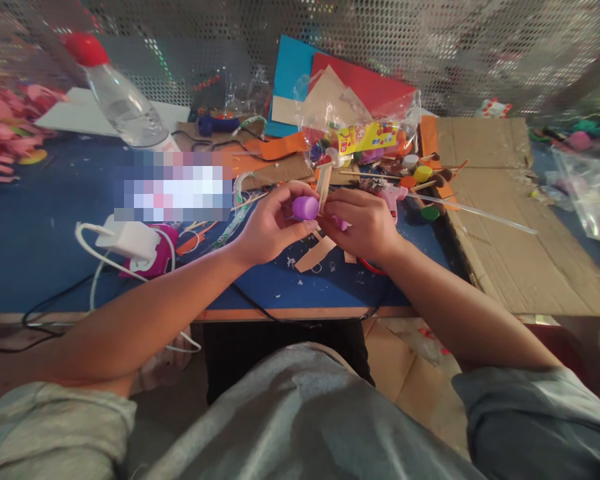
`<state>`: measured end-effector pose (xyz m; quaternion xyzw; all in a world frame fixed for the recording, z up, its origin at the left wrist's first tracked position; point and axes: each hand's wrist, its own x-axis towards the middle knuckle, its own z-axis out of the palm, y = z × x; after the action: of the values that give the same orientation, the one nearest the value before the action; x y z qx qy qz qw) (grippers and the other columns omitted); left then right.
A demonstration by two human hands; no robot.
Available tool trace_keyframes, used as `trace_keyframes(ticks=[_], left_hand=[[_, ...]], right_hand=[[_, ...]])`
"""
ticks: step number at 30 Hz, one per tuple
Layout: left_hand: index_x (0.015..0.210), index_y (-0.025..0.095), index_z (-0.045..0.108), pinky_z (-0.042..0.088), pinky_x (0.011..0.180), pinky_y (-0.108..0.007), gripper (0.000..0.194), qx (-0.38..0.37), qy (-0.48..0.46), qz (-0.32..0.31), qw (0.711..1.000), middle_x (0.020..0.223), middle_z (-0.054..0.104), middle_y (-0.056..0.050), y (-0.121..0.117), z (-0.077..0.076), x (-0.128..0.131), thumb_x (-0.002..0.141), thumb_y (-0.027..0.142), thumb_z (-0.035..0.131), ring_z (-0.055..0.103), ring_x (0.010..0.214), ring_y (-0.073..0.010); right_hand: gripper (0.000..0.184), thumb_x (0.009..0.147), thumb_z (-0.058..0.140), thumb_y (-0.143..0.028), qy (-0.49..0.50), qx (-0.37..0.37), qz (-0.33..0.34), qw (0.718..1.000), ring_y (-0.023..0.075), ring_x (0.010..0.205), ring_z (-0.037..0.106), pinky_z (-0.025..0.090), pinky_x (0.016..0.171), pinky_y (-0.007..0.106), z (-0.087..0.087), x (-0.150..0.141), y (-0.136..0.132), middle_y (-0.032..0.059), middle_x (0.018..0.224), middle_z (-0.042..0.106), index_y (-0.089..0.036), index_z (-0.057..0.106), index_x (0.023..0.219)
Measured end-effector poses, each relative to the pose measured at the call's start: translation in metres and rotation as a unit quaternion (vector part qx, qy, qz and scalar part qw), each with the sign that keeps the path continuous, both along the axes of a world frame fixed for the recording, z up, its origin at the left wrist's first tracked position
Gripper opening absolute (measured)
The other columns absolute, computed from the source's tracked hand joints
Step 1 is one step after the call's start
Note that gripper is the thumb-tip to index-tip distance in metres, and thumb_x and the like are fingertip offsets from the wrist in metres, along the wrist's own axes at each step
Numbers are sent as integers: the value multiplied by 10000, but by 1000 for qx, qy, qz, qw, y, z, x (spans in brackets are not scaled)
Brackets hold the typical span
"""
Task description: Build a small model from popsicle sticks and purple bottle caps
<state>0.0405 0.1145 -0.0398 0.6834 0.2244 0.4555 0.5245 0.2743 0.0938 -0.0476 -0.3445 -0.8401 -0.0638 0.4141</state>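
My left hand [265,227] is closed around a small, rounded purple piece, like a bottle cap [305,207], held between thumb and fingers. Right beside it, my right hand [365,217] pinches a small assembly of flat wooden sticks [324,183] that stands up between the two hands. A second purple piece [341,223] shows under the right fingers; whether it is joined to the sticks is hidden. Loose wooden strips [316,255] lie on the blue tabletop [260,287] below the hands.
A water bottle [125,100] with a red cap leans at the back left. Nearer stands a white charger [133,240] with cables. Behind the hands are a clear plastic bag [365,127] and coloured sheets [290,73]. Cardboard [520,233] covers the right side.
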Motion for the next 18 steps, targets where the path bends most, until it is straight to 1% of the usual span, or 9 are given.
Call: trace_keyframes(ticks=[1, 4, 5, 7, 9, 12, 15, 18], left_hand=[[1209, 263, 750, 682, 907, -369, 591, -24, -7, -14, 1000, 1230, 745, -84, 0, 1, 0, 837, 642, 1007, 716, 1070, -228], [1182, 269, 730, 666, 829, -339, 583, -134, -37, -44, 989, 1176, 744, -73, 1, 1, -1, 869, 706, 955, 705, 980, -200], [1171, 269, 719, 658, 813, -335, 562, -166, -47, -44, 984, 1147, 748, -67, 3, 1, -2, 878, 690, 949, 703, 946, -192], [1157, 270, 700, 641, 802, -329, 497, -205, -60, -37, 976, 1097, 756, -47, 7, -1, -4, 874, 574, 972, 699, 897, -178], [1157, 267, 705, 629, 807, -331, 425, -225, -59, -39, 972, 1060, 758, -30, 11, -3, -6, 878, 454, 966, 701, 878, -170], [1121, 249, 738, 621, 826, -344, 330, -238, -47, -55, 969, 1039, 767, -28, 15, -4, -7, 887, 365, 939, 722, 889, -173], [1085, 233, 767, 631, 868, -381, 297, -232, -31, -60, 970, 1066, 791, -42, 16, -3, -6, 900, 384, 943, 752, 916, -191], [1009, 217, 760, 635, 881, -401, 343, -227, -25, -64, 972, 1026, 786, -44, 16, -2, -5, 890, 452, 979, 755, 901, -198]], right_hand=[[184, 1104, 691, -340, -3, 0, 0, 1000, 257, 894, 803, 655, 818, 405, 0, 1, 0, 90, 1004, 851, -261, 823, 1003], [158, 1094, 702, -322, -8, 19, 3, 1000, 252, 899, 813, 649, 817, 406, 1, 2, 0, 78, 1009, 861, -266, 831, 1023], [151, 1092, 708, -315, -11, 30, 7, 999, 248, 897, 816, 645, 814, 403, 0, 2, 0, 73, 1011, 865, -267, 833, 1023], [147, 1092, 715, -306, -19, 45, 18, 999, 238, 895, 817, 638, 817, 398, 0, 1, 0, 67, 1023, 870, -269, 840, 1023], [160, 1100, 710, -314, -32, 39, 24, 998, 231, 898, 811, 639, 833, 399, -1, 0, 0, 64, 1039, 870, -276, 850, 1031], [189, 1118, 691, -337, -47, 21, 33, 998, 230, 926, 810, 653, 878, 404, -1, -1, -2, 63, 1047, 867, -285, 861, 1051], [179, 1121, 694, -331, -44, 9, 52, 998, 232, 960, 819, 663, 915, 399, -1, -2, -3, 67, 1061, 868, -285, 860, 1073], [144, 1105, 716, -313, -30, 2, 69, 997, 237, 951, 817, 664, 908, 408, 1, -2, -4, 69, 1056, 867, -280, 849, 1058]])
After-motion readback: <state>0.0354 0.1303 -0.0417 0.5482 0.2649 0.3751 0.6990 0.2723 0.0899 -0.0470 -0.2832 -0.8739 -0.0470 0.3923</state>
